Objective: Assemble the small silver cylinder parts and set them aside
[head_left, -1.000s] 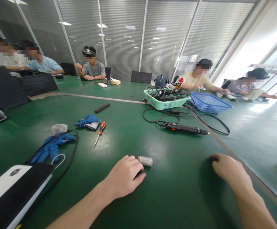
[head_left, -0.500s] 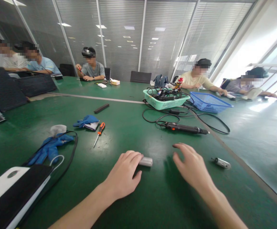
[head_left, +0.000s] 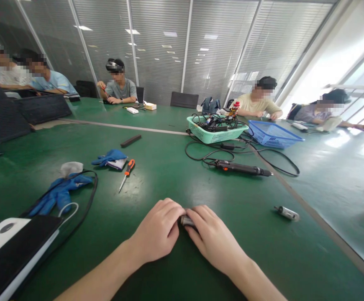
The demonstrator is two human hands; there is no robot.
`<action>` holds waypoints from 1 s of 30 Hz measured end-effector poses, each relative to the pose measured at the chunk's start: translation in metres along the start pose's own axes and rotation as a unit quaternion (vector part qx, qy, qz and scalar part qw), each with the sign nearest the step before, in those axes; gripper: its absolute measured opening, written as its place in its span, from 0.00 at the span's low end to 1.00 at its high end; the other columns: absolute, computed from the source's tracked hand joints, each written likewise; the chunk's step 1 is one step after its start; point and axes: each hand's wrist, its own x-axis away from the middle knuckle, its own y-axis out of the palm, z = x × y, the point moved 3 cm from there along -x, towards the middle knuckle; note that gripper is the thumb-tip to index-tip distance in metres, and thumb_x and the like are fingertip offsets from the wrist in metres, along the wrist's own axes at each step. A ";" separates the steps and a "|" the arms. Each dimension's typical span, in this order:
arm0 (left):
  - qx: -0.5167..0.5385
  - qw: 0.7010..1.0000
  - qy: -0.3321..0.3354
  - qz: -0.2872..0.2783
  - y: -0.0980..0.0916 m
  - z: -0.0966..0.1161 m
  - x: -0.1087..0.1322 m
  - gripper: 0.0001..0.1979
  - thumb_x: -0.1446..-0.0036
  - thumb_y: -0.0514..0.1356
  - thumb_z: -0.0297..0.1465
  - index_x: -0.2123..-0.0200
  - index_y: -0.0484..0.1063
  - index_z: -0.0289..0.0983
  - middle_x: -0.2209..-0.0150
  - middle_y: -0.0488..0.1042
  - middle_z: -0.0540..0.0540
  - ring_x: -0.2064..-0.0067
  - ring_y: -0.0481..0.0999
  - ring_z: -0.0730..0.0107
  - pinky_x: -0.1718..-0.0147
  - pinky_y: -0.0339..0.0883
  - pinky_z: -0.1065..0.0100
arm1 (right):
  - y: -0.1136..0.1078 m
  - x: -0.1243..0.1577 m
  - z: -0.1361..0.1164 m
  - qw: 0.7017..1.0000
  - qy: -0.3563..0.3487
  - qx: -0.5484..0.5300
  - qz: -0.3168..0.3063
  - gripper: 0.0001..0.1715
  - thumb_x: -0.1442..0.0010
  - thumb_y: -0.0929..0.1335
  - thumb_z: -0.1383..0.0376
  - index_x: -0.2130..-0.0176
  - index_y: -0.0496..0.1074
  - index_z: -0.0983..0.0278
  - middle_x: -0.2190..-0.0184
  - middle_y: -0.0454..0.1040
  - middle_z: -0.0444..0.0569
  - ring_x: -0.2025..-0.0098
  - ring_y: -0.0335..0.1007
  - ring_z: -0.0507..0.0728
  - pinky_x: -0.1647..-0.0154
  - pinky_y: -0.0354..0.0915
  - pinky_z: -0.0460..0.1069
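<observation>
My left hand and my right hand meet on the green table close in front of me. Both curl around a small silver cylinder, of which only a sliver shows between the fingertips. A second small silver cylinder lies alone on the table to the right, well apart from my right hand.
An orange-handled screwdriver, blue gloves and a black cable lie at the left. A black and white device sits at the near left corner. A corded electric screwdriver, a green basket and a blue basket stand farther back. Several people sit around the table.
My right hand left the second cylinder on the table at the right and swung left. It now closes on the cylinder beside my left hand.
</observation>
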 end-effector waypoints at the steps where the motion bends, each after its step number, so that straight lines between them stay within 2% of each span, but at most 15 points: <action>1: -0.012 1.000 -0.005 -0.005 0.001 -0.001 0.000 0.14 0.37 0.51 0.20 0.52 0.68 0.38 0.54 0.72 0.43 0.51 0.69 0.57 0.49 0.65 0.55 | -0.002 0.001 0.000 1.000 0.000 0.001 -0.001 0.19 0.34 0.67 0.72 0.45 0.68 0.62 0.53 0.74 0.54 0.52 0.71 0.63 0.49 0.73 0.60; 5: -0.049 0.998 -0.032 -0.038 0.006 -0.004 0.000 0.09 0.37 0.53 0.22 0.57 0.69 0.38 0.58 0.71 0.44 0.54 0.68 0.57 0.53 0.65 0.56 | -0.006 0.005 -0.002 1.000 0.014 -0.003 -0.008 0.19 0.36 0.68 0.73 0.46 0.70 0.61 0.56 0.71 0.52 0.54 0.71 0.62 0.52 0.73 0.58; 9: -0.064 0.995 -0.028 -0.065 0.008 -0.004 -0.001 0.06 0.36 0.55 0.23 0.61 0.69 0.38 0.60 0.70 0.45 0.55 0.68 0.58 0.55 0.64 0.58 | -0.006 0.005 -0.006 0.999 0.025 -0.004 -0.028 0.17 0.37 0.70 0.73 0.49 0.69 0.61 0.57 0.72 0.51 0.54 0.70 0.62 0.52 0.72 0.58; 16: -0.059 0.996 -0.016 -0.066 0.006 0.000 -0.001 0.03 0.35 0.56 0.25 0.62 0.69 0.38 0.61 0.70 0.45 0.56 0.68 0.59 0.57 0.64 0.60 | -0.005 0.005 -0.006 0.999 0.008 -0.010 -0.044 0.12 0.34 0.71 0.70 0.52 0.68 0.62 0.57 0.74 0.49 0.55 0.71 0.61 0.53 0.71 0.57; 30: -0.060 0.995 -0.017 -0.074 0.007 -0.001 0.000 0.03 0.34 0.58 0.26 0.63 0.68 0.38 0.61 0.71 0.46 0.55 0.68 0.59 0.56 0.64 0.60 | -0.003 0.006 -0.008 0.999 0.007 -0.035 -0.028 0.14 0.36 0.68 0.74 0.51 0.69 0.62 0.57 0.73 0.50 0.55 0.70 0.61 0.53 0.70 0.57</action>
